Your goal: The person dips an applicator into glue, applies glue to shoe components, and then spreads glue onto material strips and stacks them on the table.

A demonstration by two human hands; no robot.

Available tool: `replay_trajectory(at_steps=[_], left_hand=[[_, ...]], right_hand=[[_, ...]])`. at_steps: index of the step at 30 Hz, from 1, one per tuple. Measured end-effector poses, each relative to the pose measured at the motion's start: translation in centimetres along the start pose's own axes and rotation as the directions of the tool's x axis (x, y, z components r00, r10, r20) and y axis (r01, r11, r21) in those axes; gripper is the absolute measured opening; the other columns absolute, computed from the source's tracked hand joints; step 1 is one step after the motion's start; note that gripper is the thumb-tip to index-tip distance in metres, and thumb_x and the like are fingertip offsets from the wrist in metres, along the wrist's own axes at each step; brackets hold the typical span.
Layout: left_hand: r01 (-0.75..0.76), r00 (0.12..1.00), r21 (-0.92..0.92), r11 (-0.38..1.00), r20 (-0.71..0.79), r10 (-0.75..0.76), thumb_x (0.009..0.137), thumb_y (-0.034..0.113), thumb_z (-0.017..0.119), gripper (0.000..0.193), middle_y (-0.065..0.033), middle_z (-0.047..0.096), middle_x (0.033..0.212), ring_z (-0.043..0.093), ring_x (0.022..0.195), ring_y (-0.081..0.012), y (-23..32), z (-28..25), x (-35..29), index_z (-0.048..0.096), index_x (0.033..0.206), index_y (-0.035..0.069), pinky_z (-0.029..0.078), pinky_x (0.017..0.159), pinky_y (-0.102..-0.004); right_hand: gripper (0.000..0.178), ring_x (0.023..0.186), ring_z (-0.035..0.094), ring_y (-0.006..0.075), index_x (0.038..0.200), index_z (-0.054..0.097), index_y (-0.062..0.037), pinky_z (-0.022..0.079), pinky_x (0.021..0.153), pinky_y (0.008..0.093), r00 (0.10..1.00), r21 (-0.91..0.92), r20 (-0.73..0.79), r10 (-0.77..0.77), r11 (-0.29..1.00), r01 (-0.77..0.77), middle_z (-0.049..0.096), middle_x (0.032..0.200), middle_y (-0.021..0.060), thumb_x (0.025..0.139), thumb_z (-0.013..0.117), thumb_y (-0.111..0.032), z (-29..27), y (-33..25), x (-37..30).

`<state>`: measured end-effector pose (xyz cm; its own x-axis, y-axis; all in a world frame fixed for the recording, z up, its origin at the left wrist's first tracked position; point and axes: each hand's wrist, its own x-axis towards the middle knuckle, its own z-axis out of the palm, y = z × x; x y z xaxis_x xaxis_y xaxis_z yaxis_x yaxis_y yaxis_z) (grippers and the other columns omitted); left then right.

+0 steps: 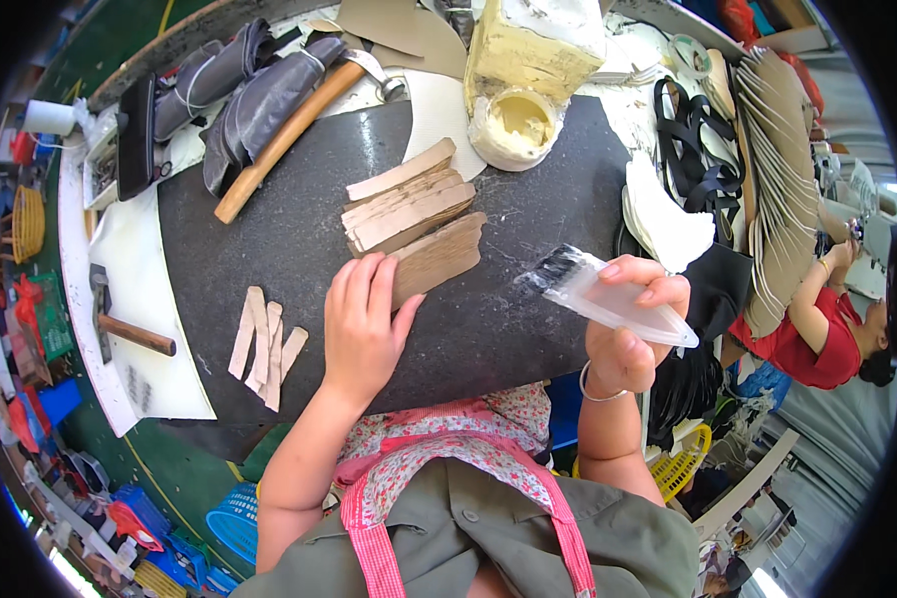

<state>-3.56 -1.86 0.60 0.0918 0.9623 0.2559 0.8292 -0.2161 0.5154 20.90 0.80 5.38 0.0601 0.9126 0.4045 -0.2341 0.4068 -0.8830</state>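
In my right hand (638, 319) is a flat glue brush (608, 299), gripped by its translucent white handle between fingers and thumb. Its black bristles point left, smeared with white, just above the dark work mat (538, 219). My left hand (364, 314) lies on the near end of a group of beige strips (419, 214), fingers stretched over the nearest piece and thumb apart along its edge. These strips overlap in a stepped row, with a separate strip at the far end. Several narrower beige strips (261, 344) lie fanned out left of my left forearm.
A tub of pale paste (516, 128) stands beyond the strips, against a crusted yellowish block (528, 60). Dark rolled pieces (274, 105) and a wooden-handled hammer (294, 140) lie far left; another hammer (135, 329) is nearer. Black straps (693, 140) lie right. A co-worker in red (827, 334) sits beyond.
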Motion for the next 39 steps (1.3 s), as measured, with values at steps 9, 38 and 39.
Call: replay_trajectory(at_steps=[9,38,39], left_hand=[[-0.111,0.986,-0.083,0.99,0.114,0.12,0.07,0.012,0.08,0.035,-0.0117,0.06,0.102,0.057,0.099,-0.0329,-0.2,0.6,-0.4,0.061,0.099,0.004,0.045,0.084,-0.0441],[-0.339,0.935,-0.009,0.941,0.106,0.338,0.081,0.018,0.071,0.048,-0.0096,0.054,0.137,0.045,0.123,-0.0315,3.3,2.6,-6.5,0.059,0.125,0.003,0.036,0.1,-0.0471],[-0.365,0.93,-0.003,0.931,0.055,0.364,0.079,0.008,0.069,0.036,-0.0079,0.061,0.12,0.052,0.107,-0.0254,3.6,2.6,-6.1,0.065,0.114,0.002,0.043,0.087,-0.0396]], right_hand=[[0.018,0.065,0.064,0.016,0.109,0.054,-0.0012,0.053,0.054,0.0275,0.99,-0.342,-0.14,-0.03,0.939,-0.02,0.065,0.09,0.0183,0.092,0.06,-0.001,0.1,2.0,5.8],[0.033,0.073,0.068,0.0205,0.091,0.057,-0.0028,0.054,0.062,0.0285,0.95,-0.68,0.251,0.187,0.732,0.036,0.068,0.085,0.0123,0.07,0.082,-0.004,-3.4,-2.1,-3.6],[0.034,0.073,0.068,0.0227,0.091,0.056,-0.0037,0.054,0.062,0.0293,0.947,-0.689,0.285,0.146,0.718,0.097,0.068,0.085,0.0126,0.07,0.082,-0.004,-3.3,-1.7,-4.3]])
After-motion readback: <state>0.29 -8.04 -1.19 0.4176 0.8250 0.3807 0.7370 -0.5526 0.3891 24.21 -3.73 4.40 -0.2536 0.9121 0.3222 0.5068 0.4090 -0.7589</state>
